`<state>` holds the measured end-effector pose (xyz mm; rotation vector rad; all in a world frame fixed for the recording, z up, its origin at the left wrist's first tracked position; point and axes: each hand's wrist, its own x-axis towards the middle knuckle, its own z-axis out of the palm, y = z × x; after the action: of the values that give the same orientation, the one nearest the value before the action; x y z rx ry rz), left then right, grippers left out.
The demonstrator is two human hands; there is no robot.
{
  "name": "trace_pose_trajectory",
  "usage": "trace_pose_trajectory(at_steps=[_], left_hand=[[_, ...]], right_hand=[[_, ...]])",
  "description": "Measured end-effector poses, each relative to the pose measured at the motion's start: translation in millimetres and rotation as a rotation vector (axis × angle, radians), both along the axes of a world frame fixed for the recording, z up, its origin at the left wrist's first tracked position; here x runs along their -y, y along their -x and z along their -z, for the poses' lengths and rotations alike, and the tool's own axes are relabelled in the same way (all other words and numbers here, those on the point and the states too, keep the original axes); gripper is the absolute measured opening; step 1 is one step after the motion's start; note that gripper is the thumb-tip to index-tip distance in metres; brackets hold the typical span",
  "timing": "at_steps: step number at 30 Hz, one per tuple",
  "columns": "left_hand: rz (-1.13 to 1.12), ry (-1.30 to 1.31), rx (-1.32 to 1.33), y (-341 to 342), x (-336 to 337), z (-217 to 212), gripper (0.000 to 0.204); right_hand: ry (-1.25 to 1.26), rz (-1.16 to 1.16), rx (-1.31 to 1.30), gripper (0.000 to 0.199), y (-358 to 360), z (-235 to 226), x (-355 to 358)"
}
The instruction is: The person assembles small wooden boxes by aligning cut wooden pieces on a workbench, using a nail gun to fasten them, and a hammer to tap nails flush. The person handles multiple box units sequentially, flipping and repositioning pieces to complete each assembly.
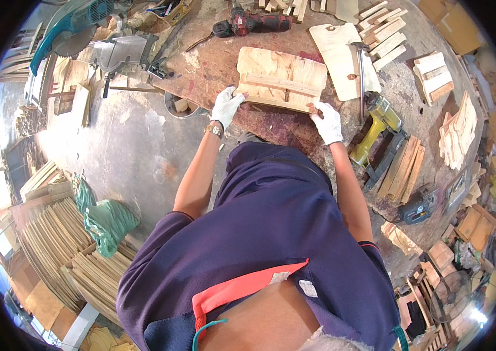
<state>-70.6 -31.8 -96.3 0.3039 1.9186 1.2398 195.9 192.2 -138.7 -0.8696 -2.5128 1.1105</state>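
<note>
Between my hands lies a light wooden panel assembly (286, 65), with curved edges and strips running across it. My left hand (226, 106), in a white glove with a watch at the wrist, grips its near left corner. At the near right corner my right hand (327, 123), also gloved, holds the same piece with thumb and fingers. The panel rests on the worn worktable (271, 124). Right of it are a flat wooden board (336, 58) and a hammer (361, 73) lying across that board. A yellow nail gun (376, 127) sits just beyond my right hand.
A red and black cordless tool (253, 23) lies at the table's far side. Wooden strips (385, 32), a small wooden frame (433, 76) and stacked cut pieces (457, 131) are on the right. A teal mitre saw (66, 38) stands far left; stacked slats (55, 245) lie lower left.
</note>
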Motion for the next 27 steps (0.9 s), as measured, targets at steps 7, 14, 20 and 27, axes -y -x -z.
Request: trace_pose_trajectory(at_steps=[7,14,20,27], left_hand=[[-0.002,0.015,-0.011,-1.4,-2.6,-4.6,0.023],[0.021,0.023,-0.022,-1.8,-0.2,-3.8,0.027],[0.026,0.038,-0.043,0.0,-0.5,0.5,0.029],[-0.019,0.025,-0.031,-2.8,-1.2,-2.5,0.025]], right_hand=[[0.014,0.002,0.003,0.03,0.2,-1.2,0.8],[0.004,0.011,-0.03,0.031,-0.7,-0.1,1.4],[-0.006,0.003,0.015,0.032,-0.9,0.0,0.5],[-0.01,0.011,-0.033,0.033,-1.0,1.4,1.7]])
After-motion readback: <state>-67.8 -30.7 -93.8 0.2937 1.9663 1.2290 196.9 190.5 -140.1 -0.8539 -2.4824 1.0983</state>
